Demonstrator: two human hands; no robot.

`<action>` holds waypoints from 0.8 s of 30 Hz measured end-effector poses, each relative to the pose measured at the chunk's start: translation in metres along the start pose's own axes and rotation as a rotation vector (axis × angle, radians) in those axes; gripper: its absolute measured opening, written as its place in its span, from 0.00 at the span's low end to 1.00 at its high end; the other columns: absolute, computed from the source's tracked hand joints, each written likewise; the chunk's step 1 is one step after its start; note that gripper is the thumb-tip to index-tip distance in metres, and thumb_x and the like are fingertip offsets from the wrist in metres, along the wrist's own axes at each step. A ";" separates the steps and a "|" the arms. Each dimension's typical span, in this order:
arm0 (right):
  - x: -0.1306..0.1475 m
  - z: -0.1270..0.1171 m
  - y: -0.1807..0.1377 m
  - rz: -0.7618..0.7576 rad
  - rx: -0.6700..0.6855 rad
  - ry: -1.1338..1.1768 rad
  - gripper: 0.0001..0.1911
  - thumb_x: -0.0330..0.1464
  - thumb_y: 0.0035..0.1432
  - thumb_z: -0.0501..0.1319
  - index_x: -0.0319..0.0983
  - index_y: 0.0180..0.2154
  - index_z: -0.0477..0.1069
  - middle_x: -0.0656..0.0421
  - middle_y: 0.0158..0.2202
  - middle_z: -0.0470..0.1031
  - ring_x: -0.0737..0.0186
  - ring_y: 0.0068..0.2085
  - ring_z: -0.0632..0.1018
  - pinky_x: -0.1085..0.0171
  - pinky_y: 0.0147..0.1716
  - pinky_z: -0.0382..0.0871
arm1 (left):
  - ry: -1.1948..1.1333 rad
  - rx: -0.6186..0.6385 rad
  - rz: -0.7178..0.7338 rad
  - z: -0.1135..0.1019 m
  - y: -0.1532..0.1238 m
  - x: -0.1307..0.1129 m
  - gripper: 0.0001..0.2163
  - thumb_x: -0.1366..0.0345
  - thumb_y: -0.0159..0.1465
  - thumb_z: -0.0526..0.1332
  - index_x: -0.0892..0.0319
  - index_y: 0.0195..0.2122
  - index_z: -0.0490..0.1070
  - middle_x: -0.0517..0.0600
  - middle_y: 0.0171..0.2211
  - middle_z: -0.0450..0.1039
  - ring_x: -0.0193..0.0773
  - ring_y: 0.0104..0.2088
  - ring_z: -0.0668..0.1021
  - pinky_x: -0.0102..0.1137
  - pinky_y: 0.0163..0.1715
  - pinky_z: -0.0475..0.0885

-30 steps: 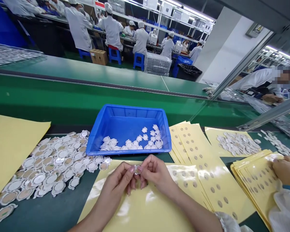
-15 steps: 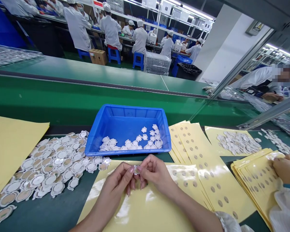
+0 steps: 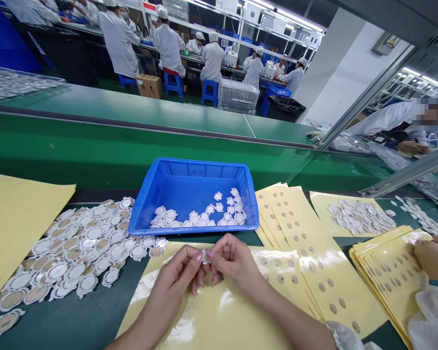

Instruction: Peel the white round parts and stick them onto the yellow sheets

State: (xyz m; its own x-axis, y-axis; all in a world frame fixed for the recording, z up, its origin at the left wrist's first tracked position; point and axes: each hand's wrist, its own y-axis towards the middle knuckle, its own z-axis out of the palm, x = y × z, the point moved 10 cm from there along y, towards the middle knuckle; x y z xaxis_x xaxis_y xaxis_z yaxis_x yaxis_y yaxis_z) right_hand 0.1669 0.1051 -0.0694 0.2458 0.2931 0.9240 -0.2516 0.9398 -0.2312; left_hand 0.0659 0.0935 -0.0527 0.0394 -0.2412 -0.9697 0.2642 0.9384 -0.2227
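Note:
Between the fingertips of my left hand point(image 3: 182, 272) and my right hand point(image 3: 233, 262) is a small round white-rimmed disc point(image 3: 206, 257). Both hands pinch it, one from each side, above a glossy yellow sheet point(image 3: 219, 325). Behind them stands a blue plastic bin point(image 3: 193, 187) with several similar white-rimmed discs point(image 3: 202, 218) along its front and right side. A large pile of such discs point(image 3: 76, 248), some showing tan centres, lies to the left of my hands. Yellow sheets dotted with round grey-brown pieces point(image 3: 306, 243) are fanned out on the right.
Plain yellow sheets point(image 3: 18, 218) lie at the far left. On the right, another person's hand point(image 3: 428, 257) rests over a stack of dotted yellow sheets point(image 3: 383, 257), with a heap of white pieces point(image 3: 359, 216) behind. A green ledge point(image 3: 160, 107) runs across the back.
Hardly anything differs. My hands hold the disc in the same place, and the whole view has shifted very slightly.

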 end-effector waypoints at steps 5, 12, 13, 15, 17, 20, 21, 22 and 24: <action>0.002 0.000 -0.001 0.007 -0.005 -0.018 0.27 0.50 0.45 0.71 0.36 0.29 0.64 0.64 0.19 0.73 0.72 0.16 0.72 0.73 0.16 0.68 | 0.010 -0.012 -0.002 -0.001 0.000 0.000 0.23 0.41 0.59 0.61 0.58 0.26 0.69 0.45 0.19 0.68 0.31 0.20 0.67 0.26 0.20 0.63; 0.002 -0.001 -0.001 -0.015 -0.016 -0.037 0.26 0.47 0.48 0.71 0.38 0.39 0.65 0.68 0.21 0.71 0.71 0.18 0.72 0.72 0.17 0.70 | -0.003 -0.016 -0.010 -0.006 0.001 0.000 0.24 0.40 0.57 0.62 0.59 0.27 0.68 0.45 0.19 0.67 0.33 0.20 0.67 0.27 0.21 0.63; 0.001 0.000 -0.001 -0.012 -0.008 -0.054 0.26 0.47 0.47 0.71 0.39 0.40 0.66 0.69 0.21 0.70 0.71 0.18 0.72 0.72 0.17 0.70 | -0.005 -0.016 -0.004 -0.006 0.001 0.000 0.23 0.40 0.58 0.61 0.58 0.27 0.68 0.45 0.19 0.66 0.33 0.20 0.67 0.27 0.21 0.63; -0.001 0.001 -0.001 -0.016 0.010 -0.097 0.25 0.48 0.47 0.71 0.38 0.36 0.68 0.67 0.21 0.70 0.72 0.17 0.71 0.72 0.16 0.69 | -0.001 -0.007 0.010 -0.003 0.001 -0.001 0.22 0.42 0.60 0.61 0.58 0.27 0.67 0.44 0.20 0.65 0.33 0.20 0.67 0.27 0.22 0.63; -0.001 0.001 -0.001 -0.027 0.015 -0.134 0.25 0.52 0.50 0.67 0.36 0.30 0.68 0.64 0.19 0.71 0.71 0.16 0.70 0.72 0.16 0.67 | 0.012 0.013 0.022 0.002 0.000 -0.002 0.21 0.43 0.61 0.59 0.58 0.27 0.66 0.45 0.21 0.66 0.33 0.21 0.68 0.27 0.22 0.62; -0.002 0.001 0.000 -0.031 0.025 -0.163 0.28 0.56 0.53 0.62 0.36 0.29 0.69 0.61 0.18 0.72 0.68 0.16 0.72 0.70 0.17 0.67 | 0.135 0.059 0.077 0.008 -0.009 -0.011 0.19 0.46 0.65 0.55 0.57 0.27 0.64 0.46 0.22 0.67 0.35 0.23 0.68 0.28 0.23 0.62; -0.002 0.002 0.000 -0.030 0.040 -0.168 0.28 0.56 0.53 0.61 0.36 0.31 0.69 0.61 0.18 0.72 0.68 0.16 0.73 0.70 0.17 0.67 | 0.217 0.059 0.123 0.005 -0.014 -0.018 0.18 0.48 0.67 0.53 0.56 0.27 0.64 0.46 0.22 0.68 0.35 0.23 0.68 0.28 0.24 0.62; -0.003 0.004 0.000 -0.029 0.055 -0.168 0.29 0.57 0.54 0.61 0.35 0.33 0.70 0.60 0.19 0.73 0.68 0.17 0.73 0.70 0.18 0.67 | 0.311 0.034 0.185 0.000 -0.022 -0.026 0.17 0.50 0.68 0.52 0.56 0.28 0.65 0.46 0.23 0.68 0.36 0.23 0.69 0.29 0.25 0.63; -0.005 0.006 -0.001 -0.031 0.079 -0.161 0.28 0.56 0.54 0.61 0.35 0.36 0.71 0.60 0.21 0.73 0.69 0.17 0.73 0.70 0.18 0.67 | 0.490 -0.117 0.332 -0.025 -0.040 -0.049 0.15 0.53 0.69 0.51 0.54 0.31 0.68 0.48 0.26 0.70 0.37 0.26 0.71 0.29 0.28 0.65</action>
State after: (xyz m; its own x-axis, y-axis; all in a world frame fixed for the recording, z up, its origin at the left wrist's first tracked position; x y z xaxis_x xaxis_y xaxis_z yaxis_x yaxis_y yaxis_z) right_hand 0.1607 0.1017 -0.0724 0.1034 0.2268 0.9684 -0.3209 0.9292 -0.1833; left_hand 0.0291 0.0743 0.0007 -0.3542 0.1853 -0.9166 0.2051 0.9717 0.1172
